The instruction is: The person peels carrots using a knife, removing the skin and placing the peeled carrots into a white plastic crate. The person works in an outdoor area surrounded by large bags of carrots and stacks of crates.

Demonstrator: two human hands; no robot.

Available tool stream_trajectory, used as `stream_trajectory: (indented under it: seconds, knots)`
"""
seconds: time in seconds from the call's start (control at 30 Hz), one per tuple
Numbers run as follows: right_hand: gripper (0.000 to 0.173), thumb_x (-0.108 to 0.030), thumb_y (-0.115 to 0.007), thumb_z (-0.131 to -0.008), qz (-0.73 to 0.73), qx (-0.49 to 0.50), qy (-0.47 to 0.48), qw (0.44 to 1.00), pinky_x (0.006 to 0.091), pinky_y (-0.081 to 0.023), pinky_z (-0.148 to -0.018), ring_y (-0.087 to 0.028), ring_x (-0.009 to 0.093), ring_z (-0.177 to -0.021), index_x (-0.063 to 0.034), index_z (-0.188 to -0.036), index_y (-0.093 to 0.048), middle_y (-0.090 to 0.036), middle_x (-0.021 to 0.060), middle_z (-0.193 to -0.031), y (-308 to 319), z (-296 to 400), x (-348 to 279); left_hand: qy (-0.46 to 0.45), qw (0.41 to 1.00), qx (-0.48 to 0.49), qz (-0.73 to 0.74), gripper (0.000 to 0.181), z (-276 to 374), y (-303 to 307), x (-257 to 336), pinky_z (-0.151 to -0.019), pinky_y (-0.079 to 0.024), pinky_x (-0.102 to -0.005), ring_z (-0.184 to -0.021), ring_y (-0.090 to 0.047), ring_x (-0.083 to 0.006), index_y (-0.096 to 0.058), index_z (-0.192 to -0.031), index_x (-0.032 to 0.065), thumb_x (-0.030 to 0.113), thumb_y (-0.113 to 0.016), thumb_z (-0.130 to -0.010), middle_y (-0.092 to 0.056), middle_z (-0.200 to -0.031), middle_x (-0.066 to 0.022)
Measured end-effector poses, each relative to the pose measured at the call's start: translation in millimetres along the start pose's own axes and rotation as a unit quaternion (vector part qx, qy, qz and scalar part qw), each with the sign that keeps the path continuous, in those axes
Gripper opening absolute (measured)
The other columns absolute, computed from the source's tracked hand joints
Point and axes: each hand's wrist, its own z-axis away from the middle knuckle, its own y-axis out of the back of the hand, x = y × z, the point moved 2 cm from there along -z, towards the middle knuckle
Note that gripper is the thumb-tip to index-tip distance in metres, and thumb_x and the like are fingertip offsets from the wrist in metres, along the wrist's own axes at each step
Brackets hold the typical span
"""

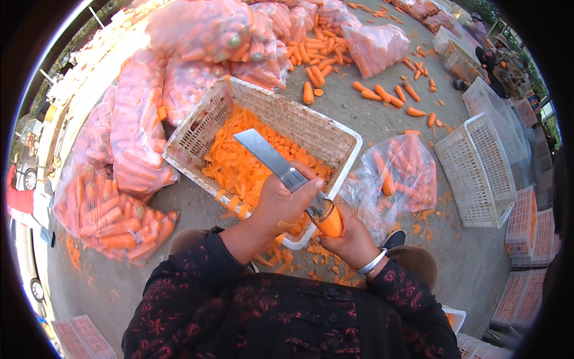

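My left hand [280, 202] grips the middle of a long flat metal peeler [262, 150], thumb laid along the top. The peeler's broad end points away over the crate, and its slotted end rests against a carrot [330, 223]. My right hand [352, 235], with a bracelet at the wrist, holds that carrot; the fingers hide much of it. Beneath both hands stands a dirty white plastic crate [293, 107], partly filled with orange carrot peelings [237, 157] and cut carrot pieces [291, 148]. Some peelings hang over its near rim.
Clear plastic bags of carrots [134, 130] are heaped to the left and beyond the crate. Loose carrots [314, 49] lie on the concrete. At right are an opened bag of carrots [403, 175] and white crates [475, 170]. Other people [504, 63] are at the far right.
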Motion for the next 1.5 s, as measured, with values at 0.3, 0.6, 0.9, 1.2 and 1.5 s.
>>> stream_trajectory:
  seconds: [0.3,0.6,0.9,1.2,1.5]
  knots:
    - [0.052,-0.012,-0.061,-0.075,0.023,0.019,0.022,0.999,0.0298,-0.042,-0.081,-0.052,0.023,-0.095,-0.0015,-0.119,-0.035,-0.05,0.0139,-0.105,10.1,3.8,-3.2,0.061,0.994,0.08,0.04,0.014,-25.9,30.2,-13.6,-0.036,-0.032,-0.0165,-0.042,-0.042,-0.0036,-0.05,-0.081,0.0064,0.014,-0.061,-0.079,-0.051,-0.062,0.0003]
    - [0.053,-0.011,-0.064,-0.07,-0.168,-0.07,-0.004,0.983,0.0263,-0.045,-0.067,-0.055,0.015,-0.076,-0.0013,-0.115,-0.038,-0.054,0.0085,-0.087,-0.7,-0.5,13.1,-0.035,0.997,-0.062,-0.027,0.011,12.3,-13.0,10.9,-0.053,-0.039,-0.0177,-0.062,-0.048,-0.0034,-0.052,-0.079,0.0071,0.011,-0.062,-0.078,-0.052,-0.07,0.0016]
    - [0.053,-0.007,-0.064,-0.07,-0.287,-0.169,-0.105,0.937,0.0224,-0.045,-0.062,-0.051,0.008,-0.075,-0.0029,-0.117,-0.038,-0.049,0.0035,-0.094,18.3,15.1,-10.1,0.109,0.98,0.131,0.105,0.016,-47.5,77.7,-20.0,-0.032,-0.029,-0.0186,-0.04,-0.042,-0.0061,-0.044,-0.078,0.0095,0.013,-0.059,-0.079,-0.049,-0.059,-0.0015]
    - [0.05,-0.001,-0.066,-0.069,-0.236,-0.025,0.015,0.971,0.0233,-0.044,-0.07,-0.051,0.009,-0.079,-0.0049,-0.111,-0.039,-0.05,0.0019,-0.089,15.4,5.9,14.4,0.071,0.956,-0.065,-0.278,0.024,-21.7,22.3,-15.6,-0.058,-0.039,-0.0249,-0.063,-0.044,-0.0083,-0.047,-0.084,0.0035,0.024,-0.059,-0.08,-0.047,-0.07,-0.0016]
    - [0.045,-0.001,-0.065,-0.071,-0.219,0.019,-0.018,0.975,0.0223,-0.044,-0.068,-0.051,0.008,-0.077,-0.0047,-0.108,-0.039,-0.05,0.0014,-0.085,18.1,-0.2,4.7,0.069,0.952,-0.193,-0.229,0.022,6.1,12.8,10.5,-0.058,-0.041,-0.0258,-0.063,-0.05,-0.0121,-0.046,-0.09,0.0021,0.02,-0.056,-0.082,-0.05,-0.068,-0.0044]
